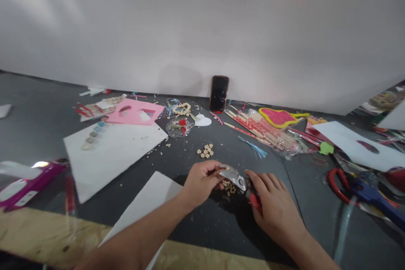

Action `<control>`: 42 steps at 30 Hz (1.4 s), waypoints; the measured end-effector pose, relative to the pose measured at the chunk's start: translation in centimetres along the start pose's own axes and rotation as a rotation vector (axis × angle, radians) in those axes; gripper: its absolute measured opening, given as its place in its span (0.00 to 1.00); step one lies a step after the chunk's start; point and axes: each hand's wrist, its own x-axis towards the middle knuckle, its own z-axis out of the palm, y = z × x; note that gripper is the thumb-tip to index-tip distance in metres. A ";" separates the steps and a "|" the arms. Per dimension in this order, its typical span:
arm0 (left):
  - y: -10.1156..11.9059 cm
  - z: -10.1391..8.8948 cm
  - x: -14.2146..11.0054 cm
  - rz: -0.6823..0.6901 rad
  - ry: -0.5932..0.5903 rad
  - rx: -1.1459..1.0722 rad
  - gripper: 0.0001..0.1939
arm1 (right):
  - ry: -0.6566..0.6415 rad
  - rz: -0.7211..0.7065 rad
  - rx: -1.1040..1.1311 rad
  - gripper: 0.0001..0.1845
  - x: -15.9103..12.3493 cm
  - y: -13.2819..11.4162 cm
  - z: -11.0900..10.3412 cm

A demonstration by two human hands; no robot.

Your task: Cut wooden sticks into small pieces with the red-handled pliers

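Pruning shears (234,177) with a silver head and red handles sit in my right hand (275,202), whose fingers are closed around the handles. At the blades, my left hand (202,183) pinches a small pale piece (226,169); its exact shape is mostly covered by the fingertips. Beneath the shears lies a cluster of small wooden flower-shaped pieces (229,188), partly hidden by hands and tool. A second little heap of wooden flower shapes (205,151) rests on the dark table just beyond my left hand.
A phone (219,93) leans against the white board (202,38). Red-and-wood sticks (253,124) and a blue tassel (255,147) lie right of centre. Blue-handled scissors (376,198) are far right, a purple glue gun (31,183) far left. White paper (110,152) and pink card (134,112) lie left.
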 end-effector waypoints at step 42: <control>-0.1 0.5 -0.1 -0.010 0.023 -0.088 0.08 | 0.004 0.038 0.017 0.19 -0.2 -0.3 -0.2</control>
